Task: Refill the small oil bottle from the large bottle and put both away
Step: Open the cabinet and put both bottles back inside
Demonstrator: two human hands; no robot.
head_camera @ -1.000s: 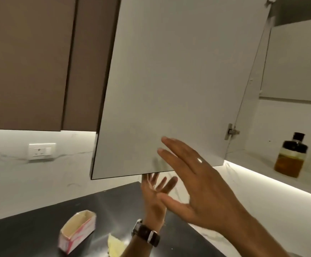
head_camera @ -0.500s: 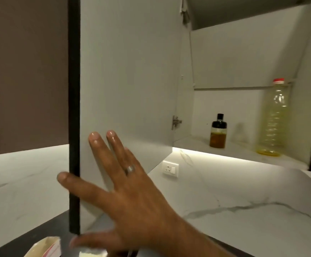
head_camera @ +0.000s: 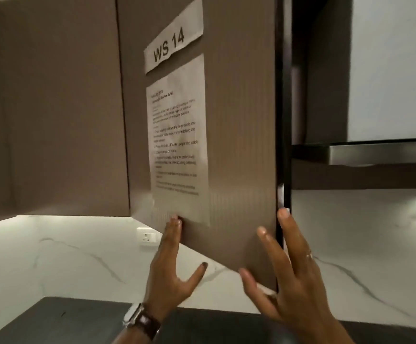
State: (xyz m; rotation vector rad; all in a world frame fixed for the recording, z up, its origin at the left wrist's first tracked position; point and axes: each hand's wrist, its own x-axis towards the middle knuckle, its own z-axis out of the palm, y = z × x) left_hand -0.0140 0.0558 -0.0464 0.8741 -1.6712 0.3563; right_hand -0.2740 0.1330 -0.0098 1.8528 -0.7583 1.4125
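Head view: my left hand (head_camera: 171, 271) is raised to the brown cabinet door (head_camera: 241, 145), fingers straight and spread, with the fingertips (head_camera: 174, 223) touching the door face at its lower edge, just below the taped instruction sheet (head_camera: 177, 145). That grip is open and holds nothing. A watch (head_camera: 141, 319) sits on the left wrist.

My right hand (head_camera: 291, 276) is flat against the same door near its dark right edge, fingers extended and spread; one fingertip lies along the edge, the others rest on the face near the lower corner. That grip is likewise open and empty. A ring (head_camera: 308, 255) shows on one finger.

The door carries a paper strip reading "WS 14" (head_camera: 173, 43) above the instruction sheet; the sheet's text is too blurred to read in full. To the left is a neighbouring brown door (head_camera: 60, 108).

Neither the small oil bottle nor the large bottle is visible; the door covers the cabinet interior, so I cannot tell where they stand.

Below, a lit white marble backsplash (head_camera: 77, 256) bears a wall socket (head_camera: 147, 237), and the dark bench (head_camera: 53, 324) runs along the bottom
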